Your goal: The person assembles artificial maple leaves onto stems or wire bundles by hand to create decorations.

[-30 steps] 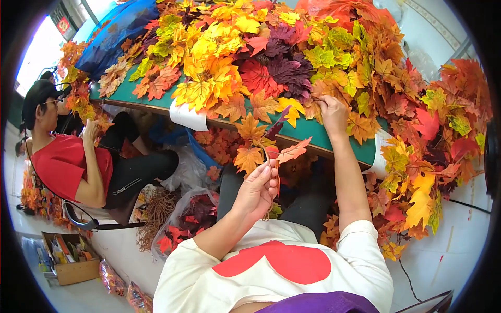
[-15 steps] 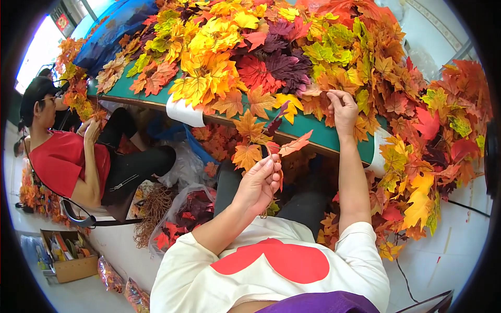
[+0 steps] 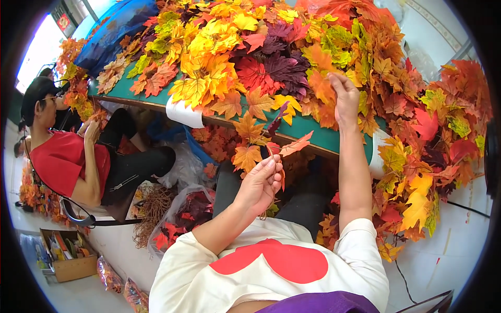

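Observation:
My left hand, closed in a pinch, grips an artificial maple-leaf garland in front of my lap. An orange leaf hangs from it at the left, and a salmon-red leaf points off to the right. Over the table's near edge, my right hand has its thumb and fingers pinched together on an orange maple leaf, which is smeared by motion. Just beyond lies a big heap of loose leaves: yellow ones, dark purple ones and yellow-green ones.
The green table carries the heap, with a blue plastic sheet at its far left. A person in a red shirt sits at the left, handling leaves. A clear bag of red leaves and a cardboard box stand on the floor.
At the heap, my right hand has risen slightly, and an orange leaf now shows blurred at its fingertips. My left hand and its garland have hardly moved.

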`<action>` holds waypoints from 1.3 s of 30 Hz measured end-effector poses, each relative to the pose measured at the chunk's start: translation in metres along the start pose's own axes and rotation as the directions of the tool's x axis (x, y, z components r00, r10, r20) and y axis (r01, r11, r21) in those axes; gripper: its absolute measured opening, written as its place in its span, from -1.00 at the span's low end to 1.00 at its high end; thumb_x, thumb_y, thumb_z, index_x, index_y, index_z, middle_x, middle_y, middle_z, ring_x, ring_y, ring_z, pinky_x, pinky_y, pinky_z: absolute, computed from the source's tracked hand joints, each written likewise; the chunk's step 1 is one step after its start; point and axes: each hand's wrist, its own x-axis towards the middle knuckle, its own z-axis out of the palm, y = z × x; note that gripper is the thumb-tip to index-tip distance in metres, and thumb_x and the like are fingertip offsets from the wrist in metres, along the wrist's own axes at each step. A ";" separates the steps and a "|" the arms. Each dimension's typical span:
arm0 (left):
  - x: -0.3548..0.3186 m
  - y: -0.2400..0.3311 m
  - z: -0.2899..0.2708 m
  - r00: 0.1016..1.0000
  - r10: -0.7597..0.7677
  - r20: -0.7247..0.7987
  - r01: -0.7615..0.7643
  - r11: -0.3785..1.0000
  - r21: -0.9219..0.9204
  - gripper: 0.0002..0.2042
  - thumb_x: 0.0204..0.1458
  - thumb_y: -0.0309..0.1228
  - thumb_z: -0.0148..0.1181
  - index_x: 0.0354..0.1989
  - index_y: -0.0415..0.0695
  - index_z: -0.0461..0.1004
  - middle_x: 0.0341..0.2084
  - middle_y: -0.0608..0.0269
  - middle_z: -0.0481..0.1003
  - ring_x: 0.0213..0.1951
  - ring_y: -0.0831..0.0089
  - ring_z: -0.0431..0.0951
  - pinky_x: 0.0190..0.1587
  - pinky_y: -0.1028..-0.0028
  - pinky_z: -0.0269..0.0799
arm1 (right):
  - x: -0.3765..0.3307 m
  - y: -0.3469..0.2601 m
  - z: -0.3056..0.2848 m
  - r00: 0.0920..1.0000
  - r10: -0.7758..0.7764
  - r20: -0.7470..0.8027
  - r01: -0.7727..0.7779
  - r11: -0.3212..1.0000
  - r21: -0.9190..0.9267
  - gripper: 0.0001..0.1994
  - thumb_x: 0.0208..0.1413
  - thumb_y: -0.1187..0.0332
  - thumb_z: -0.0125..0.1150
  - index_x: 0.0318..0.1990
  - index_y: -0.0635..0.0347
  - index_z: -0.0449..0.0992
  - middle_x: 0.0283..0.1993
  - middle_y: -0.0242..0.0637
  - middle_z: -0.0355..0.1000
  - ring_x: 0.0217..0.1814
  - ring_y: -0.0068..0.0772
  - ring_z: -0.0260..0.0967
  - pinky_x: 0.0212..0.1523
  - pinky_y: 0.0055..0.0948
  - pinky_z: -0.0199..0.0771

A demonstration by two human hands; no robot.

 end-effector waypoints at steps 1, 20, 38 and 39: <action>0.000 0.000 -0.001 1.000 0.009 -0.004 -0.009 1.000 0.002 -0.82 0.09 -0.42 0.00 -0.14 -0.13 0.37 -0.42 0.38 0.46 -0.47 0.64 0.41 -0.45 0.69 0.34 | 0.003 -0.004 0.006 1.000 0.002 0.001 -0.002 1.000 0.002 -0.87 -0.02 0.50 0.18 -0.29 0.32 0.49 -0.31 -0.31 0.46 -0.29 -0.63 0.37 -0.18 -0.68 0.32; 0.001 0.002 -0.001 0.995 0.098 -0.015 -0.098 0.994 0.039 -0.82 0.07 -0.42 0.03 -0.15 -0.11 0.39 -0.41 0.38 0.46 -0.46 0.63 0.44 -0.44 0.68 0.37 | -0.102 -0.070 0.034 0.796 -0.302 0.525 0.604 0.450 -0.658 -0.87 -0.13 0.47 0.21 -0.51 0.18 0.34 -0.41 -0.30 0.40 -0.37 -0.27 0.37 0.05 -0.22 0.23; 0.016 -0.008 -0.008 0.884 0.464 0.051 -0.460 0.849 0.261 -0.89 0.05 -0.48 0.03 -0.29 -0.24 0.40 -0.36 0.23 0.49 -0.38 0.61 0.48 -0.35 0.63 0.40 | -0.193 -0.095 0.056 0.468 0.020 0.884 0.654 0.664 -0.362 -0.81 -0.34 0.43 0.29 -0.45 0.10 0.49 -0.51 -0.40 0.40 -0.43 -0.35 0.33 -0.25 -0.36 0.34; 0.018 -0.005 -0.012 0.915 0.402 0.042 -0.394 0.864 0.314 -0.89 0.04 -0.48 0.05 -0.30 -0.24 0.40 -0.37 0.24 0.49 -0.37 0.61 0.47 -0.32 0.63 0.40 | -0.195 -0.094 0.055 0.343 0.105 0.933 0.610 0.731 -0.307 -0.83 -0.32 0.42 0.28 -0.46 0.10 0.48 -0.51 -0.39 0.40 -0.43 -0.35 0.32 -0.23 -0.34 0.34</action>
